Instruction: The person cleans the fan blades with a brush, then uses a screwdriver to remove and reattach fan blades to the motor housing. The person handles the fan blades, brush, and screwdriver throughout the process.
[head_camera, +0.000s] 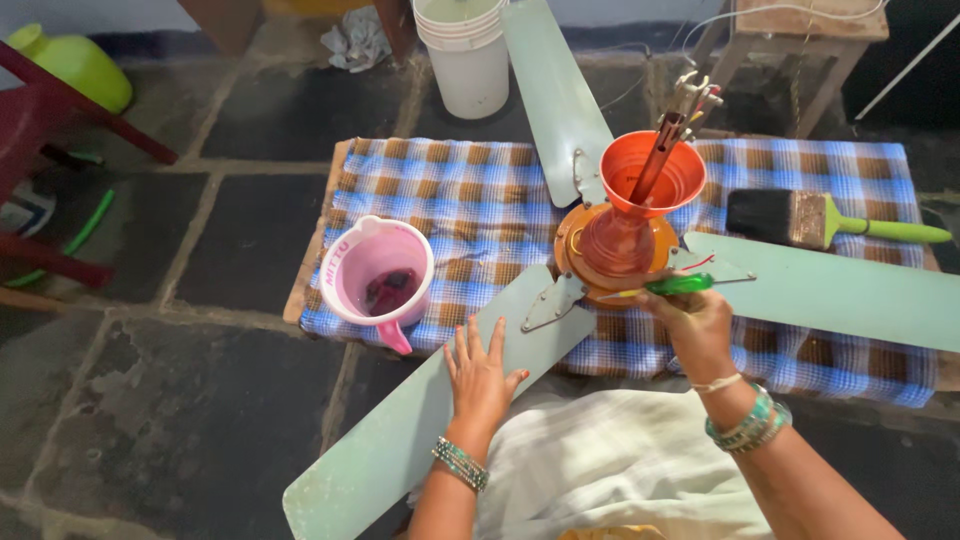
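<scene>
Under the flat fingers of the left hand (482, 372) lies a fan blade (430, 415) of pale green painted metal — matt and smooth. Just past the right hand's (697, 322) fingertips, the brush handle (678, 285) looks like glossy green plastic, and the motor housing (615, 250) shines with wet orange paint. Beneath it the checked cloth (480, 205) is soft woven cotton — perhaps slightly worn. Beyond the left fingers, the pink jug (378, 275) is smooth plastic.

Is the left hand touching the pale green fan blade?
Touching. The head view shows the left hand lying flat, palm down, on the fan blade, with no gap visible.
</scene>
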